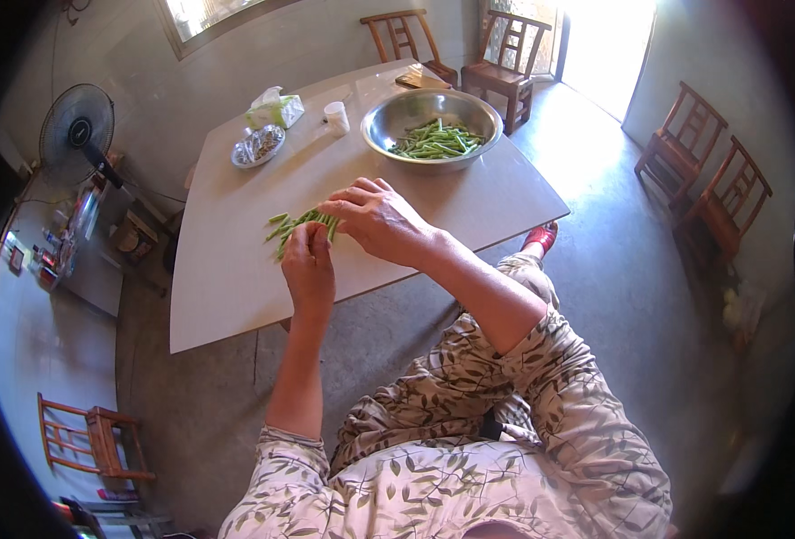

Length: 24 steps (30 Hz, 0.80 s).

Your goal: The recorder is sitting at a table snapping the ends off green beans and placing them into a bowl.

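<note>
Several cut green vegetable stems, seemingly long beans (277, 231), lie in a small pile near the front left of the white table (215, 269). My left hand (310, 252) is at the near side of this pile, thumb and fingertips pinched together; whether a stem is between them cannot be seen. Over the pile's right end rests my right hand (377, 219), palm down with fingers bent, partly hiding the stems beneath it. Farther back on the right stands a large stainless steel bowl (377, 138), with many green cut pieces (438, 140) in it.
Behind the hands are a plastic-covered dish (258, 146), a tissue box (276, 111) and a white cup (337, 118). A wooden board-like object (423, 81) lies behind the bowl. Wooden chairs (505, 67) stand beyond the table, and an electric fan (77, 131) is at left.
</note>
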Motion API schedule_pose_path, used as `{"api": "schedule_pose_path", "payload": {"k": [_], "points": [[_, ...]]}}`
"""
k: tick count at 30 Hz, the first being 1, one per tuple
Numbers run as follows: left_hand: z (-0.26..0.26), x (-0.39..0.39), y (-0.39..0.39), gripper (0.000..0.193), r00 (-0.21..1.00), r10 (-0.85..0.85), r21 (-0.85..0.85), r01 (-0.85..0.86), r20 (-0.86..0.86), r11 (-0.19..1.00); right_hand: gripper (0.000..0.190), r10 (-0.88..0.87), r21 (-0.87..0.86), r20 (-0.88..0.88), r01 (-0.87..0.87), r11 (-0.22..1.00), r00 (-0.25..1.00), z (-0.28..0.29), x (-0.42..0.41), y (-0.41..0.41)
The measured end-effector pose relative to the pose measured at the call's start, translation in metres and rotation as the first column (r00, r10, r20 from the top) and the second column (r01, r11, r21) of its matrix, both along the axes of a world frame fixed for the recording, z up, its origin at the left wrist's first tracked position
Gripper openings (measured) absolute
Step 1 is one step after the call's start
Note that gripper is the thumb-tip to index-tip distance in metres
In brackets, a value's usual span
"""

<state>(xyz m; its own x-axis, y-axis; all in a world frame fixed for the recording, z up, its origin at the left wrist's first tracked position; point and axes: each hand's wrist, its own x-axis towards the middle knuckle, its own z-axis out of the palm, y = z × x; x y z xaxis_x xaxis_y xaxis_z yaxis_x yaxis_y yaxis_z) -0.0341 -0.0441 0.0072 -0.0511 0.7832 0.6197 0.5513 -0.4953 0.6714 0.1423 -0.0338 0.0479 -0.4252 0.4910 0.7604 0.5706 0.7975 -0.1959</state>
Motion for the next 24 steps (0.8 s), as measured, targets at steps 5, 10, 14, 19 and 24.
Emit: {"api": "schedule_pose_path", "payload": {"k": [5, 10, 14, 19, 24], "points": [[0.010, 0.008, -0.008, 0.015, 0.987, -0.064, -0.033, 0.069, 0.147, 0.997, 0.009, 0.003, -0.030, 0.095, 0.000, 1.000, 0.996, 0.002, 0.008, 0.005], [-0.002, 0.002, 0.005, 0.015, 0.971, 0.167, 0.138, -0.145, -0.170, 0.980, 0.007, -0.075, -0.017, 0.020, 0.075, 0.997, 0.997, 0.002, 0.011, 0.007], [-0.005, -0.006, 0.005, 0.020, 0.869, 0.270, 0.219, -0.193, -0.415, 0.957, 0.005, -0.179, 0.073, -0.107, 0.187, 0.980, 0.978, 0.008, 0.017, 0.013], [-0.005, -0.004, 0.006, 0.024, 0.806, 0.306, 0.195, -0.239, -0.506, 0.951, 0.023, -0.394, 0.227, -0.326, 0.476, 0.850, 0.859, 0.025, 0.052, 0.022], [-0.006, -0.001, 0.013, 0.022, 0.776, 0.313, 0.203, -0.239, -0.548, 0.949, 0.030, -0.605, 0.216, -0.410, 0.718, 0.662, 0.682, 0.023, 0.100, 0.045]]}}
